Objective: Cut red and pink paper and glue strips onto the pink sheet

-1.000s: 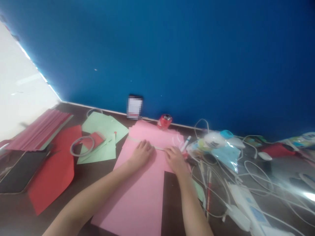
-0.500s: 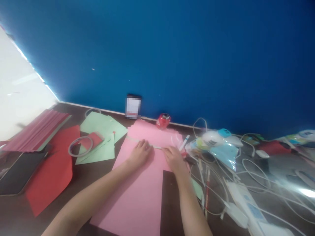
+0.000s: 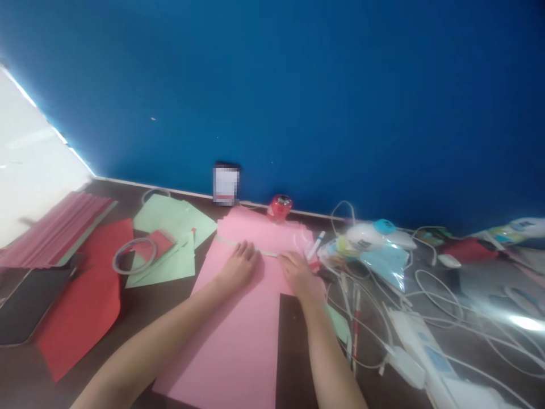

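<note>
A long pink paper sheet [image 3: 238, 341] lies over a stack of pink paper [image 3: 251, 224] on the dark desk. Across it runs a narrow pale strip that looks like tape [image 3: 268, 254]. My left hand [image 3: 240, 262] rests on the sheet, palm down with fingers stretched out, its fingertips by the strip's middle. At the strip's right end my right hand [image 3: 297, 271] has its fingers drawn together, thumb side toward the strip; they appear to pinch that end. The fine contact there is blurred.
Left are green sheets [image 3: 170, 218], tape rolls [image 3: 135, 271], red paper [image 3: 85, 318], a folded pink stack [image 3: 55, 233] and a dark phone-like slab [image 3: 29, 307]. A red object [image 3: 280, 208] sits behind. Right are a marker [image 3: 316, 243], plastic packets [image 3: 378, 250], cables and a power strip [image 3: 426, 346].
The whole view has shifted slightly, so things appear a little further left. Both hands stay at the same places on the pink sheet and strip.
</note>
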{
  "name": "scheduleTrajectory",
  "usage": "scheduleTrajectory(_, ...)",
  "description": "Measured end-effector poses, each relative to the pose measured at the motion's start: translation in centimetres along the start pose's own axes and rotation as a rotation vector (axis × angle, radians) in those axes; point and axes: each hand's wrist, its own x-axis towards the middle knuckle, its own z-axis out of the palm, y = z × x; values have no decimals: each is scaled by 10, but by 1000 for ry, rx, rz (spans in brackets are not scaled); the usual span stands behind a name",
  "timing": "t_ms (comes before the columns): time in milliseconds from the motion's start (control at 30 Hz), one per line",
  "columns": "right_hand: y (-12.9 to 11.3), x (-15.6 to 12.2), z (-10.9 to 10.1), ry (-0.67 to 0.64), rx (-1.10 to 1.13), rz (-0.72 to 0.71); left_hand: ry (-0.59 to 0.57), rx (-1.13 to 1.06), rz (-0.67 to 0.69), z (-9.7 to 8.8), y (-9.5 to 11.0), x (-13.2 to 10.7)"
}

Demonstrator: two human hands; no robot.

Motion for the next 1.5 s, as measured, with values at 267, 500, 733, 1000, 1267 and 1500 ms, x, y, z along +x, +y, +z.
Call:
scheduleTrajectory(267,-3,3,-4,-36,-12,6,25,14,4,-3,5,-2)
scheduleTrajectory(500,-1,2,-1,-71,16,-16,-8,32,-16,0,5,-2)
scheduleTrajectory(733,2,-1,5,-100,8,-13,-3,75,-18,-1,7,-1)
scheduleTrajectory(1000,2,1,9,-95,10,-23,7,40,-33,0,8,-1)
scheduleTrajectory(1267,3,-2,8,-57,125,81,-27,39,-30,1,7,0)
scheduleTrajectory(1500,10,-2,8,155,392,336,-41,62,-36,-1,9,0)
